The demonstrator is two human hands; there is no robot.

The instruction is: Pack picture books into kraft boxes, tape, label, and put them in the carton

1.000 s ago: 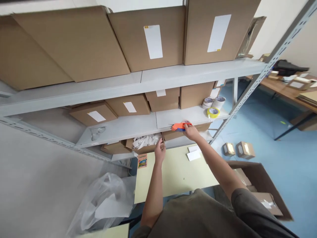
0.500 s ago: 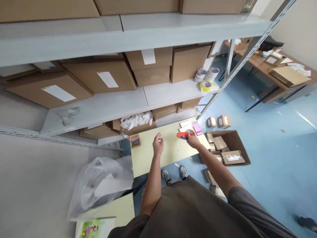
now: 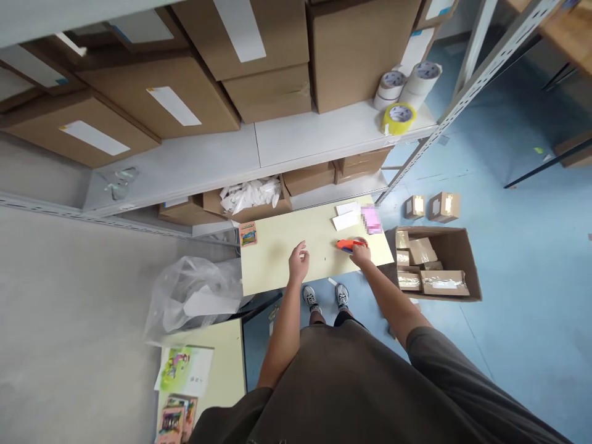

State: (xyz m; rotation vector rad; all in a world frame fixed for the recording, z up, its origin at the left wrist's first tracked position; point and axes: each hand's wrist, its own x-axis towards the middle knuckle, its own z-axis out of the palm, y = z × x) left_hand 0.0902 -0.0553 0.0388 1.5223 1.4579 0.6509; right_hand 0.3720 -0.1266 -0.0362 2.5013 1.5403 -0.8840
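Observation:
My right hand [image 3: 361,254] is closed on an orange-red tape dispenser [image 3: 345,245], low at the right part of the pale yellow table [image 3: 272,271]. Whether the dispenser rests on the tabletop I cannot tell. My left hand [image 3: 298,263] hovers over the middle of the table with fingers loosely curled and apart, holding nothing. White slips of paper [image 3: 346,220] lie just beyond the dispenser, and a pink packet [image 3: 370,219] is beside them. A small picture-covered box [image 3: 248,234] sits at the table's left end.
Shelving with cardboard boxes [image 3: 268,92] stands ahead, with tape rolls [image 3: 398,118] on its edge. On the right floor is an open carton [image 3: 472,265] of small parcels. A clear plastic bag [image 3: 185,296] and a second table [image 3: 226,351] with booklets [image 3: 185,370] are at left.
My right hand has lowered the tape dispenser toward the tabletop, away from the pink packet. My left hand stays raised and empty. The head view has tilted and shifted.

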